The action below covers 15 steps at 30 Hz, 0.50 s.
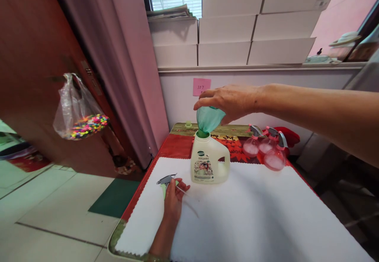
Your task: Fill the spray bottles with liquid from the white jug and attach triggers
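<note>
My right hand [220, 100] is closed around a translucent green spray bottle body [209, 119]. That bottle is upside down, its neck at the mouth of a cream plastic jug [197, 155]. The jug stands upright on the white sheet, its handle to the right and a printed label on its front. Low on the left, my left hand [174, 199] grips a grey and light-green trigger spray head [167, 180]. From the spray head a thin dip tube [182, 189] sticks out to the right, past my fingers.
Several pink spray bottles [275, 159] stand at the table's back right beside a red cloth thing [290, 135]. A small green cap [188, 124] lies at the back edge. White sheet [237, 222] covers the red table. White boxes [226, 29] are stacked behind; a bag of colourful beads [89, 126] hangs left.
</note>
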Motion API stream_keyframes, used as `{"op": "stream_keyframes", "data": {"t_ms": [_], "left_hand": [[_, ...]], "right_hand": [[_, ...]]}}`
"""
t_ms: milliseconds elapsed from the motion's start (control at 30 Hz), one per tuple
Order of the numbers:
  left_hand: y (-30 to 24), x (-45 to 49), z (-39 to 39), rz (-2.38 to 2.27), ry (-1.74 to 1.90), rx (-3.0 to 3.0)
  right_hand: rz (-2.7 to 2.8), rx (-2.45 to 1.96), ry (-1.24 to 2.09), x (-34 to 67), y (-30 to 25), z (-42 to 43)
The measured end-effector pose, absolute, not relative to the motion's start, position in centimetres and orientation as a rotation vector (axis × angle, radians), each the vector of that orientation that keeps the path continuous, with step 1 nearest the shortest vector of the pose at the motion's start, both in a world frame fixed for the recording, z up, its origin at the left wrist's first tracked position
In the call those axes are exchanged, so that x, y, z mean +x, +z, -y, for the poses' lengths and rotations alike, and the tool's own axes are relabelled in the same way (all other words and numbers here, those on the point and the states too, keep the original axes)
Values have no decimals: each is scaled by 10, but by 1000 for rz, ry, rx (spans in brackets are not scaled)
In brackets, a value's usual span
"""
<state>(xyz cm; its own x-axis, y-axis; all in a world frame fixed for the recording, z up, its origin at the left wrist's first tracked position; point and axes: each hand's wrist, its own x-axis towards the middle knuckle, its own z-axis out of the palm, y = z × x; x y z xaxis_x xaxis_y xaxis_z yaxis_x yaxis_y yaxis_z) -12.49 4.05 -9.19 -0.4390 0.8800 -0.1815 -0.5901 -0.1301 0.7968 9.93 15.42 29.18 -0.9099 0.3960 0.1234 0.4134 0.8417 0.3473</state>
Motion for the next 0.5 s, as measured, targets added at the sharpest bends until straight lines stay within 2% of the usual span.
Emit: {"op": "stream_keyframes", "data": {"t_ms": [500], "left_hand": [[-90, -124, -40, -1037, 1766, 402]], "right_hand": [[2956, -685, -594, 102, 290, -156]]}}
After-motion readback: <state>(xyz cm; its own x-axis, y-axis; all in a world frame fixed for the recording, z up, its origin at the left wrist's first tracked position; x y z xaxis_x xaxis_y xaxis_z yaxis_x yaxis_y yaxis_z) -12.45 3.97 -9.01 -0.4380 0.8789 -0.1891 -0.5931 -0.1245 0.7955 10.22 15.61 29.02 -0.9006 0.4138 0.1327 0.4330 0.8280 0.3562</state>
